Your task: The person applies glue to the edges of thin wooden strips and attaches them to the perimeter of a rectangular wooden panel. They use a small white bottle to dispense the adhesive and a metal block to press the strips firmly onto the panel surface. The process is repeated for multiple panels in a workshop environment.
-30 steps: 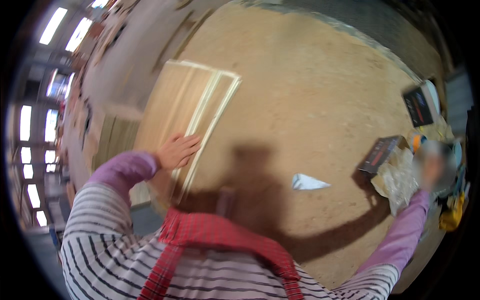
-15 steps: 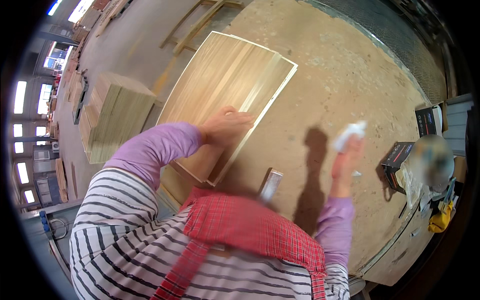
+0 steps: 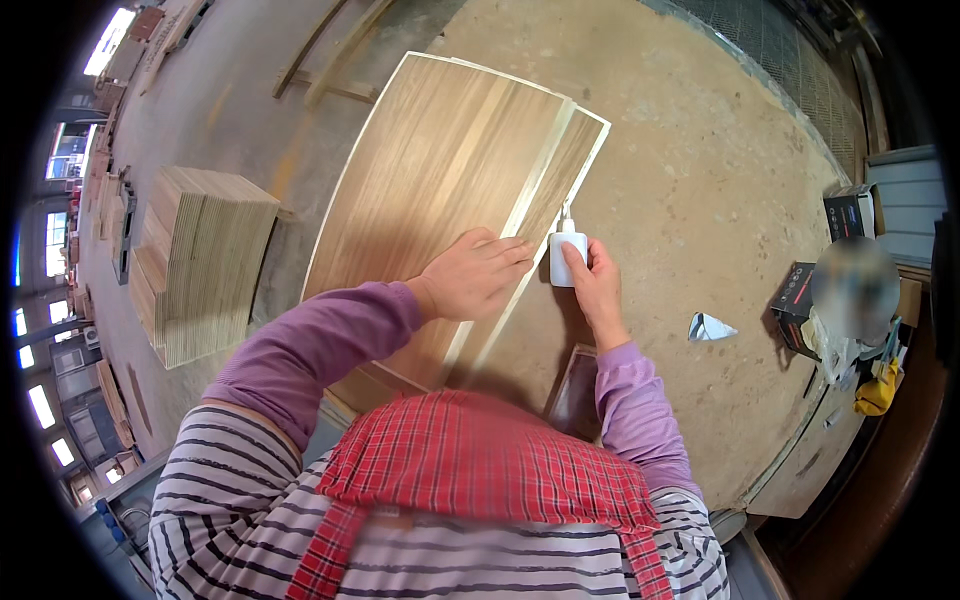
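Note:
Wood-grain panels [image 3: 430, 170] with pale edges lie stacked and slightly offset on the table in front of me. My left hand [image 3: 478, 275] rests on the top panel near its right edge, fingers stretched out and holding nothing. Just beyond that edge, my right hand [image 3: 597, 285] grips a small white squeeze bottle [image 3: 568, 262], thumb on its flat side. The bottle's narrow nozzle points away from me, close to the panels' right edge; whether it touches is unclear. Close to my apron lies a worn rectangular block [image 3: 574, 392], partly hidden by my right forearm.
A brown, stained tabletop [image 3: 690, 200] spreads to the right, with a folded silvery-white scrap [image 3: 710, 326] on it. Dark boxes [image 3: 795, 305], plastic wrap and a yellow item [image 3: 878, 388] crowd the right edge. Left on the floor stands a tall panel stack [image 3: 205, 265].
My right hand has swung left with the white bottle, from over the open tabletop to the panels' edge. My left hand stays on the top panel, its fingers now straighter.

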Motion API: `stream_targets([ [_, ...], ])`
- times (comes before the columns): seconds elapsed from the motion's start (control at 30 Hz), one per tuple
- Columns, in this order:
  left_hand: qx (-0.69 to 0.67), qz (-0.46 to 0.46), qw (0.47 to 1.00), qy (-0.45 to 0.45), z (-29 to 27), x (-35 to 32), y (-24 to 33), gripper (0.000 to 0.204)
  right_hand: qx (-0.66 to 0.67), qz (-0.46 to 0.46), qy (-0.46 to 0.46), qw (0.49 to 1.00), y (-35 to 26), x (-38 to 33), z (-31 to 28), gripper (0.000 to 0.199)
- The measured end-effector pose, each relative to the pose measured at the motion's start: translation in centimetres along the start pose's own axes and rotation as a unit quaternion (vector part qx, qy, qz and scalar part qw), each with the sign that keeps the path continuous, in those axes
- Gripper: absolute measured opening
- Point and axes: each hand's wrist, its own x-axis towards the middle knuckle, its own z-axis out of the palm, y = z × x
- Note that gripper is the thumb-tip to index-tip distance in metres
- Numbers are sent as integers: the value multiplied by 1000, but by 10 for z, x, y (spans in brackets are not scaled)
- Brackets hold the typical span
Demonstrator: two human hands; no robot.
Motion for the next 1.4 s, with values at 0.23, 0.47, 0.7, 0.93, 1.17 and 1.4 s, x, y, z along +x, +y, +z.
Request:
stream_targets([
  [0.23, -1, -1, 1000, -8, -4, 2, 1, 39, -23, 11, 3, 1000, 0, 6, -1, 28],
  [0.47, 4, 2, 1000, -2, -5, 5, 1, 41, 3, 28, 4, 1000, 0, 10, 0, 28],
  [0.7, 8, 0, 1000, -8, -4, 4, 1, 42, 15, 45, -2, 999, -3, 10, 1, 28],
  [0.93, -17, -17, 1000, -13, -2, 3, 2, 38, 31, 43, 11, 999, -3, 9, 2, 26],
  [1.17, -10, -15, 1000, -16, -2, 4, 2, 38, -1, 42, 6, 999, -2, 11, 1, 26],
  [1.4, -12, -21, 1000, -15, -1, 4, 3, 39, 21, 58, 6, 998, -2, 10, 3, 25],
])
